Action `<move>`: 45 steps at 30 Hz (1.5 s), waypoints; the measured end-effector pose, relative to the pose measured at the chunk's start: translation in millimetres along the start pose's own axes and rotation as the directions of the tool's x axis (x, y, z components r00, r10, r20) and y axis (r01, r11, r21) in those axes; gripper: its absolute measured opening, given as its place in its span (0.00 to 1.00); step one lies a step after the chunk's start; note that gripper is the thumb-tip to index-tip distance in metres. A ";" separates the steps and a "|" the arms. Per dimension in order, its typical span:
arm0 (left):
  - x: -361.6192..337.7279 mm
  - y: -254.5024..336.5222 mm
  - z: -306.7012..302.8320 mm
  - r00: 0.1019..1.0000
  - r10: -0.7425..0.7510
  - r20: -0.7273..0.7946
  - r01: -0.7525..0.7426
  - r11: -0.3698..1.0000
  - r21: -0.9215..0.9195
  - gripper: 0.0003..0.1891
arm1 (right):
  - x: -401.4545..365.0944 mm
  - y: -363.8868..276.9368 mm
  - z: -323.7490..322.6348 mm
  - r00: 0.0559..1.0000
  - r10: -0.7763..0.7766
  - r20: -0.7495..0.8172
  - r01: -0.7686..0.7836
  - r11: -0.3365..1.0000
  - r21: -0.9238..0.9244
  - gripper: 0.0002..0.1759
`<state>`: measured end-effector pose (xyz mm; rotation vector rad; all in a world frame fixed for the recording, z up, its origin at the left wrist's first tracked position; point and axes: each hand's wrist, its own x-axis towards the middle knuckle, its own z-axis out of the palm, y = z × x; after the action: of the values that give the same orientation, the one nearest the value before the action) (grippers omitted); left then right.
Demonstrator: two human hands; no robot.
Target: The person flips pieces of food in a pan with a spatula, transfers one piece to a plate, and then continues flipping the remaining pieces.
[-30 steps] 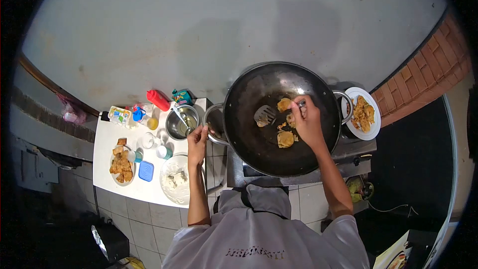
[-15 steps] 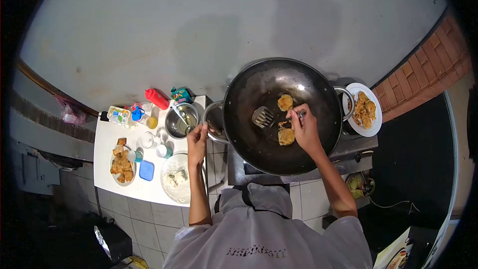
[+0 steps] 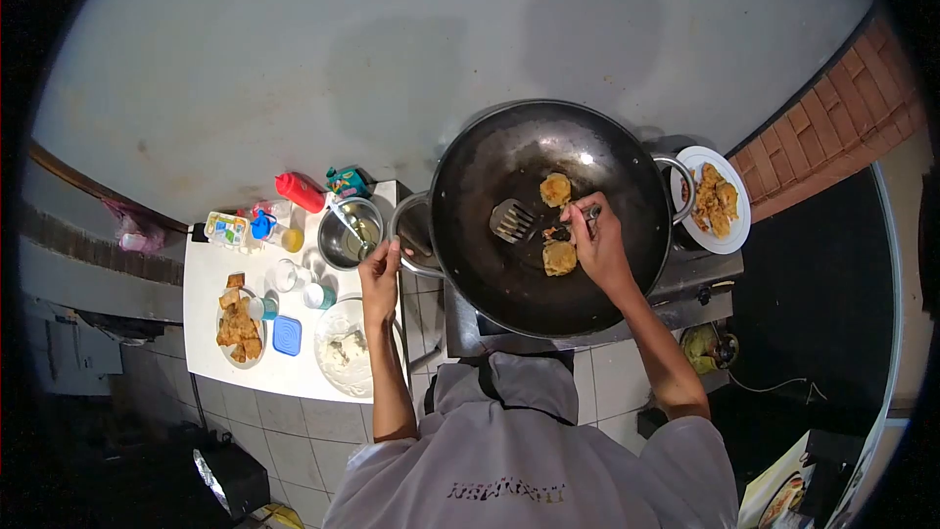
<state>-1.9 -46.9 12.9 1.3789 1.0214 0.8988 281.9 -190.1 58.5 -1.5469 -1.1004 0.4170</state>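
Fingers of the right hand [image 3: 599, 240] are pinching narrowly around the upright handle [image 3: 593, 212] of a slotted spatula [image 3: 512, 221], while those of the left hand [image 3: 380, 279] are closing on the left loop handle [image 3: 399, 253] of the wok [image 3: 490, 284]. In this head view, the spatula's slots are now showing more plainly than a second ago, its blade seemingly tilting, whereas the two round patties are keeping their places in the wok. That is suggesting an adjustment of the tool rather than any lifting of food. The upper patty [image 3: 555, 190] and the lower patty [image 3: 559, 258] are lying apart near the wok's middle, right of the blade, looking golden with browner patches and uneven edges. Small dark bits [image 3: 556, 233] are lying between them, partly hiding behind the right fingertips. More fried pieces [image 3: 717, 201] are resting on a white plate [image 3: 741, 230] beside the wok.
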 end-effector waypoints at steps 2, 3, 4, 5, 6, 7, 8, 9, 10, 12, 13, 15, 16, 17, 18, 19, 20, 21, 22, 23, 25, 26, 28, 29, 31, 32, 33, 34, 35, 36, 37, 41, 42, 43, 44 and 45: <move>-0.7 1.4 0.8 1.000 0.006 -0.013 -0.006 1.000 0.001 0.18 | 0.8 1.5 0.9 1.000 -0.009 -0.008 0.009 1.000 -0.005 0.04; -0.5 0.8 0.5 1.000 0.009 -0.012 -0.009 1.000 -0.002 0.18 | 1.7 1.1 1.2 1.000 -0.016 -0.005 0.016 1.000 0.003 0.04; 0.1 -1.0 -0.8 1.000 0.000 -0.007 0.001 1.000 0.012 0.18 | 2.4 0.4 1.7 1.000 -0.024 -0.003 0.024 1.000 0.011 0.04; 1.4 -2.4 -2.1 1.000 -0.007 -0.003 0.007 1.000 0.026 0.18 | 3.4 -0.6 2.2 0.999 -0.031 -0.006 0.032 0.999 0.011 0.04; 2.1 -3.9 -2.6 1.000 0.001 -0.004 0.000 1.000 0.023 0.18 | 3.8 -1.9 2.4 0.999 -0.036 0.018 0.036 0.999 0.007 0.04; 2.6 -5.2 -2.8 1.000 0.007 0.001 -0.007 1.000 0.019 0.17 | 4.3 -4.5 2.7 0.998 -0.041 0.041 0.041 0.999 0.002 0.03; 3.3 -6.2 -2.6 1.000 0.013 0.005 -0.013 1.000 0.015 0.17 | 5.0 -8.3 3.6 0.998 -0.051 0.039 0.051 0.999 0.001 0.03; 3.9 -5.5 -1.6 1.000 0.022 0.003 -0.022 1.000 0.010 0.17 | 6.3 -14.8 5.2 0.997 -0.050 0.065 0.053 0.998 -0.046 0.03; 3.9 -5.0 -0.8 1.000 0.018 0.008 -0.018 1.000 -0.013 0.17 | 7.4 -18.9 5.9 0.995 -0.047 0.092 0.055 0.994 -0.091 0.03; 3.6 -4.8 -1.4 1.000 0.018 0.012 -0.018 0.999 -0.036 0.16 | 8.6 -17.3 7.2 0.995 -0.044 0.086 0.057 0.985 -0.161 0.06; 3.7 -5.3 -1.4 1.000 0.005 0.015 -0.005 1.000 -0.022 0.16 | 9.1 -21.7 6.6 0.996 0.000 0.092 0.008 0.997 -0.083 0.06; 5.0 -6.1 -1.2 1.000 -0.002 0.016 0.002 1.000 -0.009 0.16 | 10.9 -29.7 3.9 0.994 0.036 0.103 -0.036 0.999 -0.003 0.06; 4.7 -6.9 0.4 1.000 0.017 0.013 -0.017 0.999 -0.040 0.16 | 11.1 -32.3 -0.4 0.998 0.030 0.063 -0.030 1.000 0.002 0.06; 4.4 -7.7 1.0 0.999 0.033 0.009 -0.033 0.997 -0.072 0.16 | 11.4 -32.8 -4.9 0.999 0.026 0.024 -0.026 1.000 0.007 0.06; 3.8 -6.1 1.1 0.999 0.034 0.007 -0.034 0.997 -0.074 0.16 | 11.6 -31.1 -10.1 0.999 0.024 0.026 -0.024 1.000 0.006 0.06; 2.9 -3.8 1.5 0.999 0.031 0.020 -0.029 0.996 -0.086 0.16 | 11.3 -28.7 -16.1 0.999 0.041 0.011 -0.041 0.999 -0.005 0.06; 2.9 -2.6 2.1 0.999 0.028 0.036 -0.025 0.995 -0.098 0.16 | 10.6 -26.8 -21.2 0.998 0.059 -0.007 -0.059 0.998 -0.016 0.06; 3.3 -2.9 2.6 0.999 0.027 0.040 -0.023 0.995 -0.098 0.16 | 9.5 -29.0 -25.9 1.000 0.021 0.007 -0.021 0.999 -0.034 0.05; 3.6 -3.5 2.5 0.999 0.022 0.031 -0.019 0.995 -0.096 0.16 | 8.2 -31.5 -28.0 1.000 0.026 0.004 -0.026 0.999 -0.035 0.05; 3.5 -4.4 2.0 1.000 0.017 0.024 -0.015 0.996 -0.093 0.15 | 6.6 -33.7 -29.7 0.999 0.022 0.024 -0.020 0.997 -0.072 0.05; 5.0 -8.8 -1.3 0.999 0.005 0.040 -0.002 0.998 -0.064 0.16 | 3.2 -33.5 -29.9 0.999 0.023 0.041 -0.018 0.994 -0.108 0.05; 5.6 -10.5 -2.5 0.999 -0.003 0.046 0.005 0.999 -0.038 0.16 | 2.4 -31.7 -28.5 0.999 0.010 0.052 -0.005 0.995 -0.103 0.05; 4.8 -10.6 -1.8 1.000 -0.003 0.027 0.003 0.999 -0.035 0.16 | 2.5 -28.2 -24.7 0.998 -0.003 0.066 0.010 0.995 -0.097 0.05; 4.4 -10.3 -0.6 1.000 0.000 0.009 0.000 0.999 -0.033 0.16 | 3.2 -26.2 -22.6 0.996 0.003 0.088 0.004 0.996 -0.085 0.05; 2.1 -3.6 6.2 1.000 0.024 -0.012 -0.024 0.997 -0.068 0.15 | 4.6 -22.5 -18.2 0.994 0.009 0.107 -0.001 0.997 -0.076 0.06; 1.5 -1.1 8.2 0.998 0.046 -0.034 -0.050 0.994 -0.101 0.13 | 5.5 -20.8 -15.1 0.993 0.000 0.121 0.011 0.996 -0.087 0.06; 3.0 -4.4 5.9 0.998 0.047 -0.034 -0.051 0.994 -0.102 0.13 | 6.3 -20.6 -12.3 0.991 -0.009 0.135 0.022 0.995 -0.097 0.06; 5.3 -9.7 1.3 0.999 0.032 -0.005 -0.032 0.998 -0.061 0.15 | 6.9 -21.8 -9.8 0.991 -0.011 0.135 0.024 0.995 -0.096 0.06; 6.2 -14.2 -2.1 1.000 0.013 0.023 -0.012 1.000 -0.019 0.17 | 7.1 -23.0 -7.0 0.991 -0.037 0.129 0.049 0.995 -0.089 0.06; 4.9 -12.6 -1.6 1.000 0.010 0.022 -0.009 1.000 -0.017 0.17 | 6.5 -24.0 -4.8 0.990 -0.062 0.123 0.073 0.994 -0.083 0.06; 4.1 -10.6 -0.3 1.000 0.001 0.018 0.000 0.999 -0.032 0.18 | 5.6 -25.7 -3.5 0.990 -0.058 0.125 0.069 0.994 -0.082 0.06; 3.7 -10.9 1.2 1.000 0.011 0.009 -0.010 0.998 -0.058 0.20 | 3.9 -33.6 -0.2 0.987 -0.094 0.129 0.106 0.990 -0.092 0.06; 2.7 -8.3 3.0 1.000 0.009 0.009 -0.009 0.998 -0.057 0.20 | 3.2 -35.2 0.5 0.984 -0.130 0.120 0.142 0.985 -0.099 0.06; 1.1 -4.2 5.5 1.000 0.016 -0.006 -0.017 0.997 -0.070 0.16 | 2.1 -38.2 0.7 0.984 -0.129 0.120 0.141 0.985 -0.097 0.06; 0.1 -1.9 6.5 1.000 0.024 -0.021 -0.025 0.996 -0.082 0.14 | 0.6 -42.2 0.6 0.983 -0.131 0.126 0.143 0.985 -0.094 0.06; 0.5 -3.6 4.7 1.000 0.023 -0.019 -0.024 0.996 -0.080 0.14 | -0.6 -46.2 0.5 0.982 -0.134 0.131 0.146 0.985 -0.092 0.06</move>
<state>2.5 -48.1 9.0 1.3197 0.9741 0.9618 262.0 -193.7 100.1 -1.5361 -1.3368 0.3706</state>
